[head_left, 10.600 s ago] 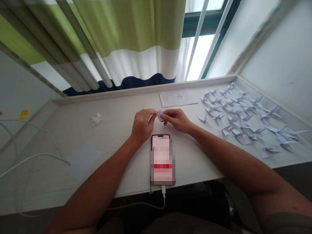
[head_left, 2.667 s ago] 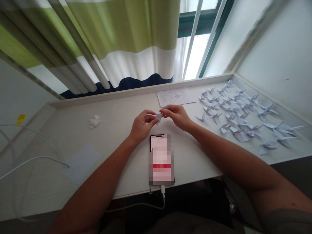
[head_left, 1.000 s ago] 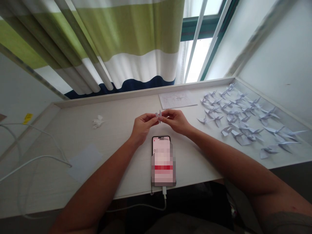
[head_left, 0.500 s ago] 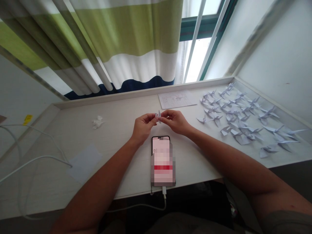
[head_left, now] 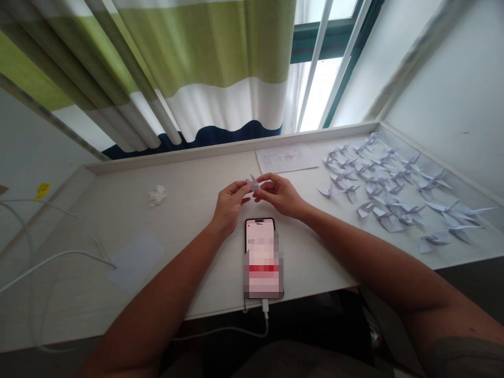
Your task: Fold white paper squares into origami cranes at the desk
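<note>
A small, partly folded piece of pale lilac paper (head_left: 254, 182) is pinched between the fingertips of both hands, just above the white desk (head_left: 189, 210). My left hand (head_left: 229, 201) grips its left side and my right hand (head_left: 277, 193) its right side. A pointed tip of the paper sticks up between the fingers. Just in front of my hands, a phone (head_left: 262, 257) lies on the desk with its screen lit.
Several finished paper cranes (head_left: 388, 194) are spread over the right of the desk. A printed sheet (head_left: 286, 158) lies behind my hands. A crumpled paper scrap (head_left: 156, 195), a flat lilac square (head_left: 136, 260) and white cables (head_left: 51, 257) are on the left. Curtains and a window stand behind.
My fingers have kept working the small paper; its pointed tip now stands up a little higher between my fingertips. My hands stay in nearly the same spot.
</note>
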Tool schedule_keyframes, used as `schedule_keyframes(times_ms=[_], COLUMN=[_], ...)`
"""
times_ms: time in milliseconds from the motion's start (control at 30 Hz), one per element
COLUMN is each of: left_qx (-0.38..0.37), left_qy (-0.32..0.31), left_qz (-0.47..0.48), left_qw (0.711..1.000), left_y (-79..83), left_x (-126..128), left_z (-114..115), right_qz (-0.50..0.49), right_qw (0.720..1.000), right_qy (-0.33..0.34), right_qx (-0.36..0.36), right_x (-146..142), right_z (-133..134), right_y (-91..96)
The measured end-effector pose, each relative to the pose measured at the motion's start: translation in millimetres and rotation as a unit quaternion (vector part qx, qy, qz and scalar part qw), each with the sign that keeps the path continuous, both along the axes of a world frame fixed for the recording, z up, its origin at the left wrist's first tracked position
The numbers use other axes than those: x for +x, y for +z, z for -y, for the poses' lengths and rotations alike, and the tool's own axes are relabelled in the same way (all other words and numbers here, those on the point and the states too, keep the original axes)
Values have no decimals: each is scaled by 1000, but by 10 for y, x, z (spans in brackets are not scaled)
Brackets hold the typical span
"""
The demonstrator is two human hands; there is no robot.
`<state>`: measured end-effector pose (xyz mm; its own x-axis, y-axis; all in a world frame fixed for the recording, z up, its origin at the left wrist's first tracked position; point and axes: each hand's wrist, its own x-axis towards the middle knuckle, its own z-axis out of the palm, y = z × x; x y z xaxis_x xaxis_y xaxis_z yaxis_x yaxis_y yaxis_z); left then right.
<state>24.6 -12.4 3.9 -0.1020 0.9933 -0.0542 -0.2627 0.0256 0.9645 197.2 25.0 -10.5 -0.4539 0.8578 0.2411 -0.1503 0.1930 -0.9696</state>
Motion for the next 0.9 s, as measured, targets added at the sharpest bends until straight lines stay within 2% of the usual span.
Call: schedule_keyframes(times_ms=[333,433,533,600,700,767,900], left_qx=[28,36,75,112,149,155,144], left_qy=[-13,-23,-14,5,23,21,8], left_qz=[97,74,20,-18,-51,-51,-23], left_qw=[995,996,997,994,987,986,989], left_y=[21,3,-40,-64,-72,-63,-48], left_x=[40,50,69,82,92,90,83], left_z=[-1,-1,1,5,12,15,13], right_qz=[-27,-19,-1,22,68,79,70], right_qw=[999,999,999,1000,990,978,976], right_qy=[18,24,26,10,-53,-72,-66], right_qx=[-28,-29,-26,3,114,180,197], right_x=[13,5,-8,-11,5,26,53], right_z=[75,62,46,49,72,86,92], right_y=[90,61,17,6,33,63,89])
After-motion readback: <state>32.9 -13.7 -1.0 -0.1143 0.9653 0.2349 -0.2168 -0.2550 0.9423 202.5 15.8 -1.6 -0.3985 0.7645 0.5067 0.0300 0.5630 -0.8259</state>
